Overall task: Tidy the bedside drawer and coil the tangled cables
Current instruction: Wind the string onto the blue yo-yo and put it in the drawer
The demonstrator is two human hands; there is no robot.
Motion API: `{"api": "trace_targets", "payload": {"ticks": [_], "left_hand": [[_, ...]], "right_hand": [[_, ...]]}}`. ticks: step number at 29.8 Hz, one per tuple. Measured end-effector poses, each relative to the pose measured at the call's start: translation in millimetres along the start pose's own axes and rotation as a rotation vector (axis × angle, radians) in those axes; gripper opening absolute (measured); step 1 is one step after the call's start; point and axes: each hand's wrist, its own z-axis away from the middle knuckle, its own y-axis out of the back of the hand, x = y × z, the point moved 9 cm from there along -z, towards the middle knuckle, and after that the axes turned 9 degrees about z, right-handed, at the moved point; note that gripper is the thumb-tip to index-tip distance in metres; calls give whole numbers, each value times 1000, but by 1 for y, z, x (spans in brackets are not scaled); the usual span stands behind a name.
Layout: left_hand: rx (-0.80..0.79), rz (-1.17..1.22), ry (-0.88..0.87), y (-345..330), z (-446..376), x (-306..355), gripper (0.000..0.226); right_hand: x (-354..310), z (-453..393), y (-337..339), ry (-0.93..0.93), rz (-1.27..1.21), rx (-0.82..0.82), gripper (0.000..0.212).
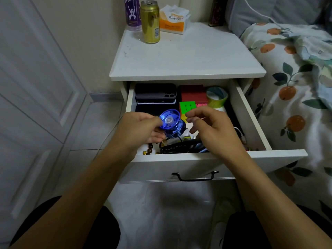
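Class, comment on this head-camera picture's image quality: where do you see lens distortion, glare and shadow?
Head view: wide-angle bending curves the door panels at left; glare glints on the blue yo-yo that the left hand holds; the drawer front casts a soft floor shadow; the right hand looks slightly soft.

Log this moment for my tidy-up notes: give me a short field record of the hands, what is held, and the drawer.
left hand: grips blue yo-yo above the drawer
right hand: beside the yo-yo, fingers curled, thumb and forefinger close; a string in the pinch cannot be made out
drawer: pulled open
drawer back: phone cases, red box, tape roll, puzzle cube
drawer front: dark cables, beads
nightstand top: gold can, tissue pack
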Motion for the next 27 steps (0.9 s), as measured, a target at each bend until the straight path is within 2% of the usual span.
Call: {"api": "trace_targets", "payload": {"ticks": [6,9,10,15,19,21,24,27], "left_hand": [[-56,216,89,-4,-2,-3,18],[-98,289,117,-8,-1,-5,20],[-113,292,113,-10,-1,-5,20],[-198,187,9,-14,-1,6,26],[-176,47,-121,-6,0,16,18],[-129,-105,-255,-2,2,26,15],[-142,-275,-398,-7,9,38,17],[-145,-207,-331,-10,8,31,22]], "right_hand": [[13,4,-14,-164,-205,-126,38],[19,4,-23,-233,-262,-211,54],[18,4,-24,-236,-297,-224,53],[12,-1,-21,-230,-465,-155,18],[18,-5,-25,-320,-646,-137,21],[18,-6,-22,-288,-560,-115,25],[6,-9,-5,-85,-218,45,33],[-9,-4,4,57,-64,172,30]]}}
